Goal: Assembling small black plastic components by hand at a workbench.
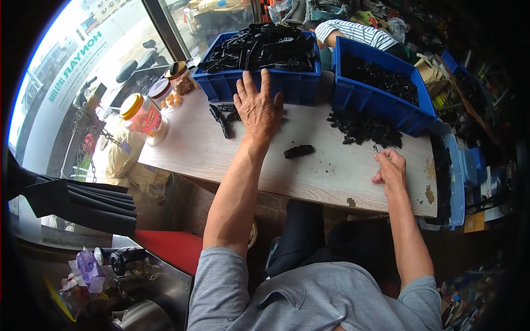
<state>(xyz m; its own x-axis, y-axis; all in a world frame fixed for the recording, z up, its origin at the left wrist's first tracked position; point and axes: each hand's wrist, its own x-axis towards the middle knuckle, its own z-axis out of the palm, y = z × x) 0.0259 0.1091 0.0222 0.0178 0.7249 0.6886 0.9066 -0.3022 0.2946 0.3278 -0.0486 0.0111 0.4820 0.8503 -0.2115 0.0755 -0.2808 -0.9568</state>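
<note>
My left hand [258, 107] is open, fingers spread, reaching over the front of a blue bin [254, 84] heaped with long black plastic parts [265, 49]. Several such parts [222, 121] lie on the table under and beside that hand. On the right, my right hand [391, 168] is closed in a pinch beside a loose pile of small black pieces [364, 128]; a tiny bit shows at its fingertips, too small to name. Between my hands one black elongated part [299, 151] lies alone on the pale wooden table [265, 171].
A second blue bin [381, 107] of small black pieces stands behind the pile. Jars with yellow [131, 106] and other lids line the table's left end by the window. A light-blue bin [456, 187] adjoins the right edge. Another person in a striped shirt [359, 34] bends beyond the bins.
</note>
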